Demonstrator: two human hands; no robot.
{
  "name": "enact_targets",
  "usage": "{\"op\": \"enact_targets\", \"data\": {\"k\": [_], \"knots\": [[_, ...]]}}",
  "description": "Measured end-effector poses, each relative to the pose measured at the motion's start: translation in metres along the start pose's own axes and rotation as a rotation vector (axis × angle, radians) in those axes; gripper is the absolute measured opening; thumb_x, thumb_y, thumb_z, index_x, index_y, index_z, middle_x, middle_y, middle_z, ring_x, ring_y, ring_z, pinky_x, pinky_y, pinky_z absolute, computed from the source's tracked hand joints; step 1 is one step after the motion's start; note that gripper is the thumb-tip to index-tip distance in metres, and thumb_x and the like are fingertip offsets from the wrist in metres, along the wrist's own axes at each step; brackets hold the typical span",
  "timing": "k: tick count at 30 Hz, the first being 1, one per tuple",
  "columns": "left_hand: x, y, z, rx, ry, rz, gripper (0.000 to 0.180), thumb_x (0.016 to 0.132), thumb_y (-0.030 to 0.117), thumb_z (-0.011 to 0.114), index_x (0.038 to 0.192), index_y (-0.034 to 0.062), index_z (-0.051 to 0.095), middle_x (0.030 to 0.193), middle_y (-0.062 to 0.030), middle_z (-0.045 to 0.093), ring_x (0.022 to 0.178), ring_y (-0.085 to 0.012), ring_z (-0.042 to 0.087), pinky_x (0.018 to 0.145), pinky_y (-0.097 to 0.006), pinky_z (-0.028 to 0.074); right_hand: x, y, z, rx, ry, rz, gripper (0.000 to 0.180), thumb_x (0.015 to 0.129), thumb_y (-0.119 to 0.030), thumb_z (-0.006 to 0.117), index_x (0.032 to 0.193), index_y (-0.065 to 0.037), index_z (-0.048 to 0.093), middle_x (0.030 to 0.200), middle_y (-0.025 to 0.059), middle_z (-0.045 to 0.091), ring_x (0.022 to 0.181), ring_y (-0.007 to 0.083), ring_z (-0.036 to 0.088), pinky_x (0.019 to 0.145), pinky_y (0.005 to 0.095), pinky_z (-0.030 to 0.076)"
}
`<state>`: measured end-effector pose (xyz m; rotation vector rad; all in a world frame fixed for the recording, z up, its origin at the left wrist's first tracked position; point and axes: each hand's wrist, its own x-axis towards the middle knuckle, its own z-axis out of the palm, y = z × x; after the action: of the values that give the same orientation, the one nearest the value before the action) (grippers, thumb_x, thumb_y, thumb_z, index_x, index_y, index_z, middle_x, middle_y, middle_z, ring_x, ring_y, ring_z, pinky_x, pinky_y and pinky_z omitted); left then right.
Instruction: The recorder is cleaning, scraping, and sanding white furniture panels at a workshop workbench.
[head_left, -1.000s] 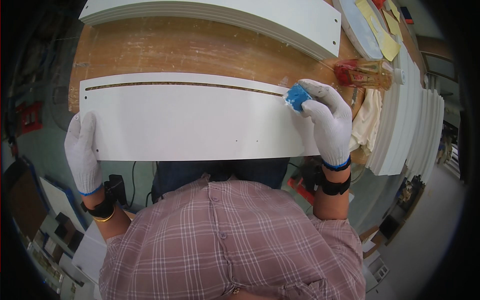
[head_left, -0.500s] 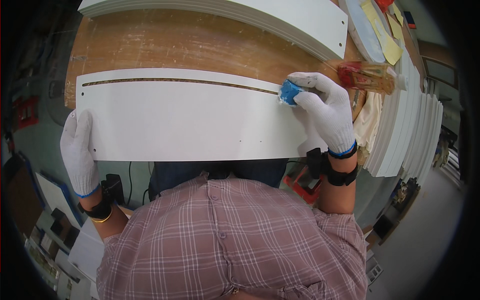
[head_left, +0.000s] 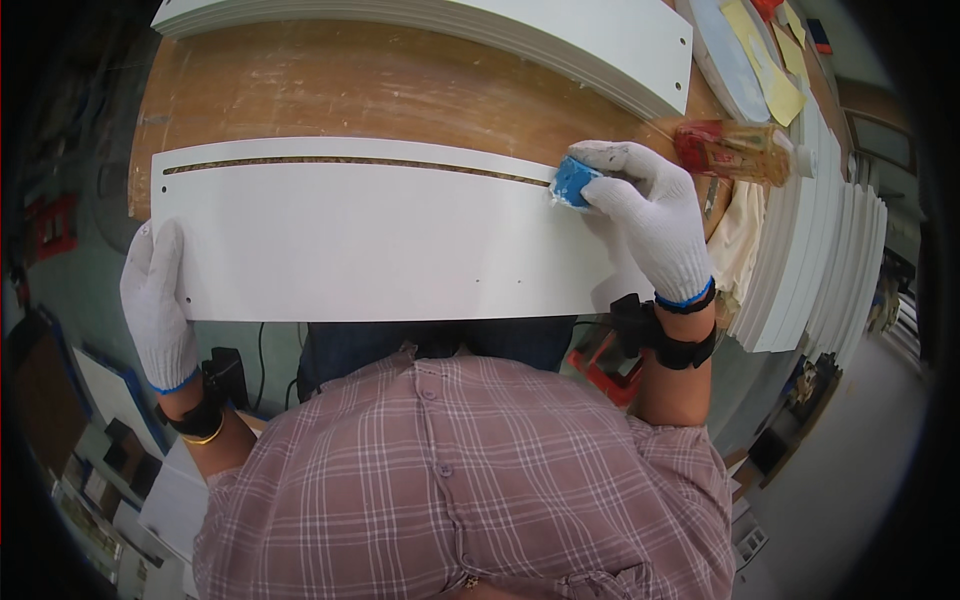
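In front of me lies a long white panel (head_left: 390, 235), with a narrow slot running along its far edge and small holes near its left end. My left hand (head_left: 158, 300), in a white knit glove, grips the panel's left edge. My gloved right hand (head_left: 650, 205) pinches a small blue block (head_left: 575, 182) between thumb and fingers. White residue clings to the block, whose exact kind I cannot make out. It presses on the panel at the slot's right end, covering that spot. The panel's right end is partly hidden beneath the right hand.
A stack of white panels (head_left: 480, 35) lies across the far side of the wooden table (head_left: 350, 85). Right of my hand, a clear bottle (head_left: 735, 152) with reddish-amber colouring lies on its side. Beige cloth (head_left: 737, 235) and more white boards (head_left: 800, 260) are at the right.
My right hand and the blue block have shifted very slightly left along the panel's far edge. The left hand keeps its hold on the panel's edge.
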<state>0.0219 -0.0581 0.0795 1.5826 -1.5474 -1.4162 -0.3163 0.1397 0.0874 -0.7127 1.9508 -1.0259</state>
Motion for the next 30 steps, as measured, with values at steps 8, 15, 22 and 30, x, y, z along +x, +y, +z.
{"op": "enact_targets", "data": {"k": [8, 15, 22, 30], "knots": [[0.014, -0.007, -0.001, -0.066, -0.130, -0.008, 0.030, 0.096, 0.019, 0.052, 0.114, -0.0048, 0.056, 0.100, -0.0057, 0.062, 0.088, -0.0093, 0.057, 0.078, -0.022, 0.044, -0.044, -0.008, -0.058, 0.341, 0.209, -0.139, 0.040, 0.079, -0.010, 0.058, 0.115, 0.006, 0.057, 0.103, 0.0114, 0.064, 0.088, 0.0151, 0.061, 0.079, 0.0261, 0.049], [0.038, -0.046, -0.005, -0.127, -0.214, 0.049, 0.022, 0.097, 0.016, 0.048, 0.105, -0.0032, 0.055, 0.096, -0.0054, 0.058, 0.084, -0.0100, 0.054, 0.073, -0.025, 0.045, -0.041, 0.012, -0.173, 0.567, 0.796, -0.497, 0.036, 0.089, -0.008, 0.057, 0.122, 0.005, 0.050, 0.111, 0.0143, 0.059, 0.090, 0.0215, 0.061, 0.081, 0.0328, 0.050], [0.052, -0.059, -0.006, -0.152, -0.182, 0.055, 0.021, 0.097, 0.017, 0.049, 0.102, -0.0025, 0.056, 0.095, -0.0049, 0.058, 0.085, -0.0102, 0.054, 0.075, -0.024, 0.045, 0.081, 0.077, -0.262, -0.185, 0.928, -0.187, 0.056, 0.072, -0.020, 0.077, 0.117, 0.006, 0.055, 0.101, 0.0176, 0.065, 0.091, 0.0206, 0.064, 0.080, 0.0316, 0.051], [0.063, -0.061, 0.001, -0.118, -0.219, 0.075, 0.022, 0.096, 0.018, 0.050, 0.101, -0.0036, 0.056, 0.095, -0.0053, 0.059, 0.085, -0.0104, 0.054, 0.076, -0.025, 0.045, 0.115, 0.089, -0.260, -0.624, 0.916, 0.046, 0.059, 0.073, -0.041, 0.068, 0.117, -0.002, 0.060, 0.110, 0.0206, 0.064, 0.103, 0.0332, 0.061, 0.091, 0.0373, 0.047]]}}
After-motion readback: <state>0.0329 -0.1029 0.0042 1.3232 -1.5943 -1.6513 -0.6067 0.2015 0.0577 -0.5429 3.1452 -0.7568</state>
